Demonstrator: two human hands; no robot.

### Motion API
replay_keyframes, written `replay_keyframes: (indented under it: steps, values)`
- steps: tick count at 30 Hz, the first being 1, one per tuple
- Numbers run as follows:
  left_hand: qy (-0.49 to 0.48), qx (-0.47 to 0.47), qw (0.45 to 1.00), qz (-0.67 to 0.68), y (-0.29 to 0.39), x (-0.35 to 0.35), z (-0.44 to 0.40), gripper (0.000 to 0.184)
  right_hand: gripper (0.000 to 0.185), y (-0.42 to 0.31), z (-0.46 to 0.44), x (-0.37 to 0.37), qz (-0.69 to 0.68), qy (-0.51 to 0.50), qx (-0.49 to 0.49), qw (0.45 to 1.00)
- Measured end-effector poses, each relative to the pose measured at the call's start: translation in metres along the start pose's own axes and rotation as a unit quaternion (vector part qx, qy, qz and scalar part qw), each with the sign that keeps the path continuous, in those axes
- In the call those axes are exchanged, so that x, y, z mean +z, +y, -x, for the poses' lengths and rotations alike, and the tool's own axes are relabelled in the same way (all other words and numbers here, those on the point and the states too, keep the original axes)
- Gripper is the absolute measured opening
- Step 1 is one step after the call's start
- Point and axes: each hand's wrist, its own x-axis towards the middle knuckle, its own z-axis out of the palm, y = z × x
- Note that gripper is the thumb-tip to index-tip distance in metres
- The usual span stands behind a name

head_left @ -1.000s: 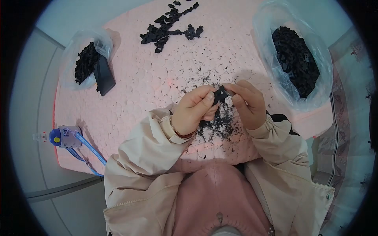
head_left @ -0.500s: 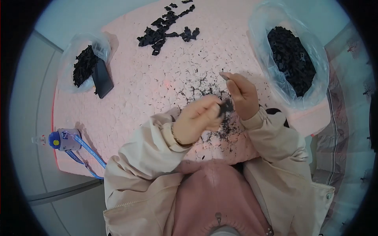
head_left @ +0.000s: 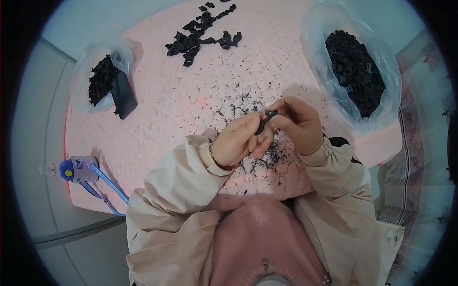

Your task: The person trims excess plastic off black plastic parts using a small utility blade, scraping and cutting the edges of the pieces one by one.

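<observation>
Between the fingertips of my left hand (head_left: 237,139) is a small black part (head_left: 265,122), seen nearly edge-on. My right hand (head_left: 301,125) meets it from the right, its thumb and forefinger pinched close to the part. A dark, thin object shows at the right fingers, too small and blurred to name. Below and behind both hands, black shavings (head_left: 273,159) lie scattered over the pink quilted cover (head_left: 167,102).
A clear bag of black parts (head_left: 355,74) stands at the right. At the left are a smaller bag of black pieces (head_left: 101,81), a dark phone-like slab (head_left: 124,95) and a strapped bottle (head_left: 78,169). Loose black parts (head_left: 191,40) lie at the back.
My right hand, apart from the left half a second ago, is back against the black part. The left hand has risen slightly, and the part is turned more edge-on.
</observation>
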Motion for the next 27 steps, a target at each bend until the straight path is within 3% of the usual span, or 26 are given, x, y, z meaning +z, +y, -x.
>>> replay_keyframes:
  steps: [3,6,8,11,17,23,27]
  values:
    - [0.110,0.067,0.964,-0.234,0.001,0.011,-0.002,0.025,0.013,0.002,0.000,0.000,0.042,0.035,-0.006,0.998]
    - [0.148,0.061,0.946,-0.281,0.004,0.011,0.001,0.023,0.012,-0.002,0.001,0.001,0.036,0.018,0.001,0.999]
    - [0.149,0.056,0.949,-0.272,0.008,0.012,0.003,0.022,0.013,-0.001,0.001,0.004,-0.034,0.011,-0.035,0.999]
    - [0.172,0.038,0.966,-0.188,0.014,0.014,0.006,0.020,0.017,-0.004,-0.001,-0.001,-0.095,-0.009,0.017,0.995]
    - [0.149,0.056,0.981,-0.110,0.019,0.008,0.006,0.019,0.025,0.001,-0.004,-0.005,0.044,-0.064,-0.113,0.991]
    - [0.137,0.040,0.975,-0.173,0.024,0.009,0.008,0.018,0.025,-0.001,-0.005,-0.010,0.066,-0.094,-0.143,0.983]
    - [0.128,0.037,0.974,-0.181,0.027,0.009,0.009,0.017,0.027,-0.001,-0.004,-0.014,0.038,-0.126,-0.106,0.986]
